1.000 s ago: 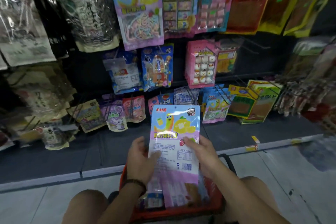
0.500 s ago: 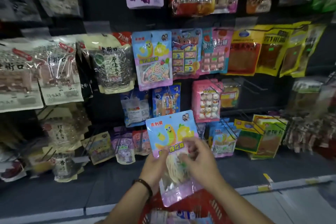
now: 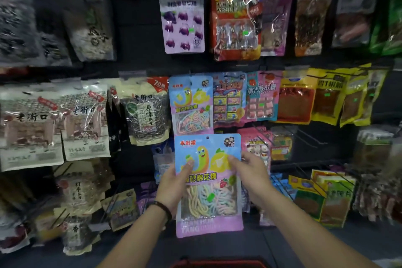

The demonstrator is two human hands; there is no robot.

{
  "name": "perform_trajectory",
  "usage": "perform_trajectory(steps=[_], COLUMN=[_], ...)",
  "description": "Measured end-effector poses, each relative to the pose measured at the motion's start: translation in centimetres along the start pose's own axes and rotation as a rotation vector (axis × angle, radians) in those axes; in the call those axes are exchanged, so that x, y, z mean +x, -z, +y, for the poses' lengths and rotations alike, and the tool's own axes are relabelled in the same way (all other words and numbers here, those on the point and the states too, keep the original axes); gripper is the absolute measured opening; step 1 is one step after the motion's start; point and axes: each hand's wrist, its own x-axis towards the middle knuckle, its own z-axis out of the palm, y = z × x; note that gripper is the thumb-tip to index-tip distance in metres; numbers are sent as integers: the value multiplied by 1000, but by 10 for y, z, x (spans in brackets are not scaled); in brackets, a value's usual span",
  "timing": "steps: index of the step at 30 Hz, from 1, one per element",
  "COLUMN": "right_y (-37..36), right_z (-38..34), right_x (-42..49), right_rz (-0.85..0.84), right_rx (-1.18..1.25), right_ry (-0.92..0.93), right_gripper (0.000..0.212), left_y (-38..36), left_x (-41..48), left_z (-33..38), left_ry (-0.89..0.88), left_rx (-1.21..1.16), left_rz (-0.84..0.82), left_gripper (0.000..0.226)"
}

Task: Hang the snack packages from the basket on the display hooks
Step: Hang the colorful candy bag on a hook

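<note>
I hold a blue and pink candy package (image 3: 208, 183) upright in front of the display, its front with cartoon fruit facing me. My left hand (image 3: 174, 185) grips its left edge and my right hand (image 3: 250, 172) grips its right edge. Directly above it hangs a matching candy package (image 3: 191, 104) on a hook. The hang hole of the held package sits just below that hanging one. Only the red rim of the basket (image 3: 217, 264) shows at the bottom edge.
Dark peg wall full of hanging snack bags: sunflower seed bags (image 3: 84, 124) at left, a purple grape candy bag (image 3: 182, 16) above, yellow snack bags (image 3: 326, 98) at right. Bare metal hooks (image 3: 309, 135) jut out right of centre. Boxed green packs (image 3: 326, 198) hang low right.
I lifted the candy package out of the basket and raised it up toward the display, turning its front toward me. My view tilted upward, so the basket dropped nearly out of sight.
</note>
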Motion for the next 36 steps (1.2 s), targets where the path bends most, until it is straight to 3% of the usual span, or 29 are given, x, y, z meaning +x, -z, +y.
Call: perform_trajectory(steps=[5,15,22,36], right_y=[-21,-65,-74,-82], right_z=[-31,-93,-107,-103], right_x=[41,124,155,176], right_rz=[-26,55,84,147], right_rx=[-48,-101,-170,-203], right_ry=[41,205,253,233], right_gripper=[18,12,21,13], left_y=[6,10,6,5], left_x=[47,140,176,199], left_z=[36,88,99,95], left_ry=[-44,-208,-232,-158], left_rx=[54,93,124,84], left_rz=[28,143,162,202], left_gripper=[23,15,16,14])
